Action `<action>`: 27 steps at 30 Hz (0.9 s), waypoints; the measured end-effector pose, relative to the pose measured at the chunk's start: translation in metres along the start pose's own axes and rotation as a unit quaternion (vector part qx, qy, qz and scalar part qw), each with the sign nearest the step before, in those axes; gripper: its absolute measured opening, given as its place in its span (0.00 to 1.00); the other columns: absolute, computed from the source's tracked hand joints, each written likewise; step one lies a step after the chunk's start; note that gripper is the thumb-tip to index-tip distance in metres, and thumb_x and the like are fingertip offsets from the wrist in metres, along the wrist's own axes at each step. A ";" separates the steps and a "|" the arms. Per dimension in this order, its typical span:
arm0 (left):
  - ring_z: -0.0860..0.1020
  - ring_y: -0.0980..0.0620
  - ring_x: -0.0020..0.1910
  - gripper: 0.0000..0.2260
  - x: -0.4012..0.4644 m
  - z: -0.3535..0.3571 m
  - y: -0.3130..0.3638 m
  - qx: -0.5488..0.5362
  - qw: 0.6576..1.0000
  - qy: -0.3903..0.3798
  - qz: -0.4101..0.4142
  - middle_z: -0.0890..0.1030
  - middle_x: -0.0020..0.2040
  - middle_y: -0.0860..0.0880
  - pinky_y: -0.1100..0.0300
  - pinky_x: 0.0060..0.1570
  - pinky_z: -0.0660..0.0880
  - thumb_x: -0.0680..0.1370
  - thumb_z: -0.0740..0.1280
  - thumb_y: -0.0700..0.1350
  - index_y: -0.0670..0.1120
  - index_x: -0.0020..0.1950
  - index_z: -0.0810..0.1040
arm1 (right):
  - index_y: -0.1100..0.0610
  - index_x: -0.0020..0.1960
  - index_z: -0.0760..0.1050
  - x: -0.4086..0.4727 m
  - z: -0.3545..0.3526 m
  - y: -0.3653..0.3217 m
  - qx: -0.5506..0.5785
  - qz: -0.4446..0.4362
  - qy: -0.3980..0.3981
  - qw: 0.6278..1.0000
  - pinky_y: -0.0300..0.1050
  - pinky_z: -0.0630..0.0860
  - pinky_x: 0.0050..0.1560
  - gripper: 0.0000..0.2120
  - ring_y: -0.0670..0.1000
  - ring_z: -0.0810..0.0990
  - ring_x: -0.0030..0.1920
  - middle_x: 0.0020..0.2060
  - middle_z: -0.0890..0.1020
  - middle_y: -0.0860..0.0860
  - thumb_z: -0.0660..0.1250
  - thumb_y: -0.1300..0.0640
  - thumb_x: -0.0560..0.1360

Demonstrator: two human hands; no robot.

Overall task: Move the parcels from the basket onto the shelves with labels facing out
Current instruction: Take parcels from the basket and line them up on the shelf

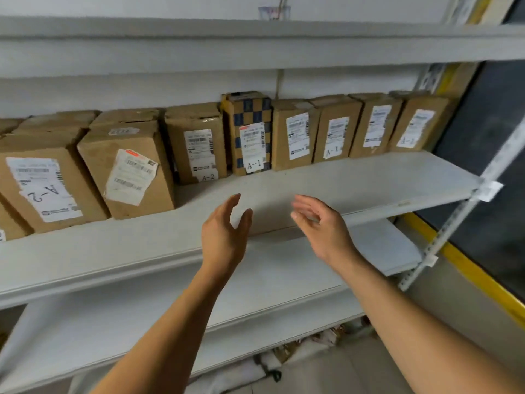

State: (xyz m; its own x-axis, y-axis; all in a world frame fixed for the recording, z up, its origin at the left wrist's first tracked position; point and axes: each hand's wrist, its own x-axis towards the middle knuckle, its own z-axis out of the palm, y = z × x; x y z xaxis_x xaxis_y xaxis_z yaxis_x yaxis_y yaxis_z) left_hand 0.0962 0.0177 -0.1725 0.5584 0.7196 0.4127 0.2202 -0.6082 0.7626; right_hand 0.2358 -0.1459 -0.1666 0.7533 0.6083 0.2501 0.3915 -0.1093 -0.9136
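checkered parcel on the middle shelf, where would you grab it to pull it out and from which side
Hold the checkered parcel by its top front edge and come from the front. It stands upright and rises above the brown boxes pressed against both flanks, so the sides give no finger room. The bare shelf in front leaves a clear approach for the right hand, probably tipping it forward first.

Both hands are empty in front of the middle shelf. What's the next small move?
Probably draw both hands back and down for another parcel. Left hand and right hand hold nothing, the parcels already stand labels out, and no basket is in view.
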 end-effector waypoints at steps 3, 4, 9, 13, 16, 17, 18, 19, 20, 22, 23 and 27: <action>0.78 0.51 0.69 0.21 -0.025 0.050 0.044 -0.018 0.998 -0.059 0.032 0.81 0.70 0.50 0.60 0.66 0.73 0.82 0.71 0.52 0.48 0.74 0.78 | 0.52 0.72 0.77 -0.041 -0.070 0.026 -0.013 0.035 0.034 0.999 0.31 0.76 0.62 0.19 0.36 0.80 0.62 0.63 0.83 0.44 0.71 0.57 0.82; 0.78 0.51 0.69 0.21 -0.036 0.067 0.059 -0.023 0.995 -0.085 0.037 0.80 0.71 0.50 0.60 0.66 0.73 0.82 0.71 0.52 0.48 0.74 0.77 | 0.51 0.73 0.76 -0.058 -0.093 0.037 -0.019 0.050 0.049 0.997 0.29 0.75 0.62 0.19 0.34 0.79 0.63 0.63 0.83 0.43 0.71 0.56 0.83; 0.80 0.47 0.66 0.21 -0.112 0.160 0.132 0.000 0.974 -0.211 0.083 0.80 0.72 0.50 0.55 0.68 0.74 0.82 0.70 0.53 0.50 0.75 0.77 | 0.49 0.72 0.77 -0.152 -0.197 0.090 -0.018 0.141 0.147 0.979 0.32 0.77 0.61 0.18 0.38 0.79 0.65 0.63 0.83 0.43 0.70 0.55 0.83; 0.80 0.48 0.67 0.20 -0.180 0.219 0.174 0.003 0.951 -0.291 0.104 0.81 0.69 0.49 0.56 0.73 0.71 0.82 0.72 0.51 0.49 0.73 0.79 | 0.52 0.72 0.77 -0.234 -0.256 0.132 -0.036 0.217 0.204 0.954 0.21 0.72 0.56 0.19 0.41 0.80 0.63 0.61 0.83 0.45 0.71 0.56 0.82; 0.82 0.44 0.63 0.18 -0.228 0.267 0.190 0.031 0.932 -0.329 0.146 0.84 0.64 0.45 0.57 0.71 0.70 0.80 0.75 0.49 0.46 0.68 0.82 | 0.51 0.73 0.76 -0.295 -0.285 0.166 -0.040 0.277 0.238 0.930 0.23 0.72 0.55 0.20 0.40 0.80 0.58 0.60 0.82 0.43 0.72 0.52 0.82; 0.82 0.44 0.63 0.18 -0.244 0.281 0.195 0.040 0.921 -0.360 0.141 0.84 0.64 0.45 0.63 0.69 0.67 0.80 0.74 0.49 0.46 0.68 0.82 | 0.50 0.73 0.76 -0.315 -0.291 0.177 -0.045 0.293 0.244 0.923 0.30 0.75 0.59 0.20 0.41 0.81 0.59 0.61 0.82 0.43 0.71 0.51 0.82; 0.81 0.45 0.63 0.18 -0.260 0.294 0.200 0.046 0.909 -0.392 0.138 0.84 0.64 0.47 0.67 0.66 0.66 0.80 0.73 0.49 0.46 0.69 0.82 | 0.49 0.72 0.76 -0.336 -0.295 0.190 -0.046 0.312 0.249 0.916 0.38 0.77 0.63 0.19 0.43 0.81 0.60 0.62 0.82 0.42 0.70 0.48 0.82; 0.82 0.46 0.62 0.18 -0.276 0.308 0.203 0.055 0.894 -0.421 0.141 0.84 0.64 0.48 0.67 0.65 0.68 0.81 0.73 0.50 0.48 0.70 0.81 | 0.49 0.71 0.77 -0.355 -0.299 0.199 -0.045 0.331 0.259 0.906 0.46 0.79 0.64 0.19 0.45 0.82 0.61 0.62 0.83 0.43 0.70 0.46 0.82; 0.82 0.46 0.61 0.19 -0.292 0.322 0.202 0.066 0.878 -0.450 0.148 0.85 0.64 0.48 0.63 0.64 0.71 0.81 0.72 0.52 0.50 0.71 0.80 | 0.49 0.71 0.76 -0.374 -0.302 0.211 -0.033 0.351 0.275 0.894 0.50 0.80 0.64 0.20 0.47 0.82 0.62 0.62 0.83 0.45 0.70 0.45 0.81; 0.82 0.45 0.62 0.21 -0.321 0.348 0.201 0.093 0.837 -0.513 0.164 0.84 0.65 0.48 0.55 0.64 0.75 0.81 0.70 0.56 0.53 0.73 0.78 | 0.54 0.73 0.74 -0.406 -0.307 0.224 0.013 0.394 0.312 0.864 0.49 0.81 0.59 0.21 0.50 0.82 0.62 0.63 0.81 0.50 0.71 0.51 0.82; 0.80 0.45 0.65 0.22 -0.335 0.360 0.199 0.099 0.818 -0.541 0.168 0.83 0.67 0.47 0.52 0.65 0.76 0.81 0.69 0.57 0.53 0.74 0.77 | 0.56 0.74 0.73 -0.421 -0.309 0.231 0.024 0.418 0.318 0.850 0.50 0.80 0.59 0.21 0.51 0.81 0.64 0.64 0.80 0.51 0.70 0.54 0.83; 0.76 0.46 0.71 0.24 -0.388 0.403 0.202 0.108 0.745 -0.629 0.193 0.77 0.74 0.49 0.55 0.66 0.72 0.83 0.67 0.55 0.50 0.79 0.72 | 0.53 0.78 0.69 -0.473 -0.316 0.256 0.016 0.493 0.340 0.801 0.51 0.76 0.69 0.25 0.51 0.75 0.73 0.72 0.77 0.51 0.69 0.50 0.83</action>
State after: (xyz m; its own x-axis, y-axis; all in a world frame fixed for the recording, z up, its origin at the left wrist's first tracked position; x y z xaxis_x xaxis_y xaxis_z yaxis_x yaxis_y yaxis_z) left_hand 0.2462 -0.5191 -0.3792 0.8916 -0.3231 -0.3173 -0.1025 -0.8265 0.5535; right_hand 0.1468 -0.7102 -0.4180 0.8054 -0.3310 -0.4917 -0.5767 -0.2460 -0.7790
